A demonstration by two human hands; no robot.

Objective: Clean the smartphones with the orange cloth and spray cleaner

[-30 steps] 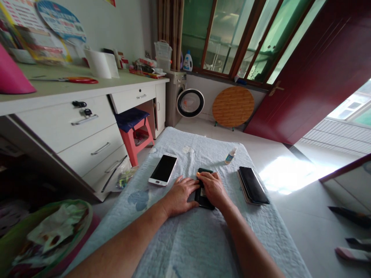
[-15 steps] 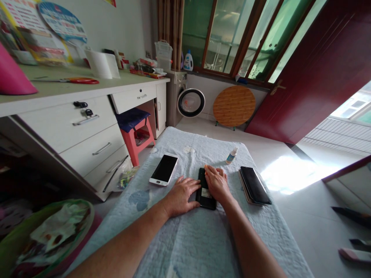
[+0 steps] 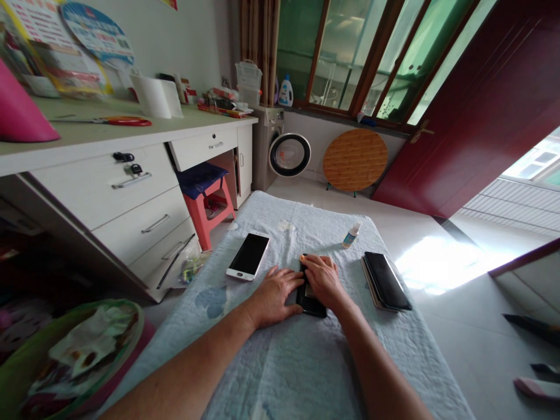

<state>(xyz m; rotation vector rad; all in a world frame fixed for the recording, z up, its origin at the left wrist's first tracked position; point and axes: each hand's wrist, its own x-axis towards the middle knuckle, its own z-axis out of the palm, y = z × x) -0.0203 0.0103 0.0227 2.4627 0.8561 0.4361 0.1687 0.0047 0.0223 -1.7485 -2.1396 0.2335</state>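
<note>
A black phone (image 3: pixel 311 304) lies face-unclear on the cloth-covered table, partly hidden by both hands. My left hand (image 3: pixel 276 294) holds it steady at its left edge, fingertips and thumb spaced along the side. Across its upper part lies my right hand (image 3: pixel 322 279), fingers bent and pressing a small orange cloth (image 3: pixel 302 258) that mostly hides beneath them. To the left is a white phone (image 3: pixel 248 256) with a dark screen. A small spray bottle (image 3: pixel 351 235) stands beyond my right hand. Farther right, another dark phone (image 3: pixel 387 281) rests on a light-coloured flat item.
A pale blue quilted cloth (image 3: pixel 280 361) covers the table. At left stand a white desk (image 3: pixel 109 198), a red stool (image 3: pixel 203 216) and a green-rimmed basket (image 3: pixel 137 326) of crumpled waste. Behind are a washing machine with its door open (image 3: pixel 289 154) and a round wooden tabletop (image 3: pixel 355 158).
My right hand has slid a little left over the black phone with the orange cloth, covering more of its upper part. My left hand stays at the phone's edge.
</note>
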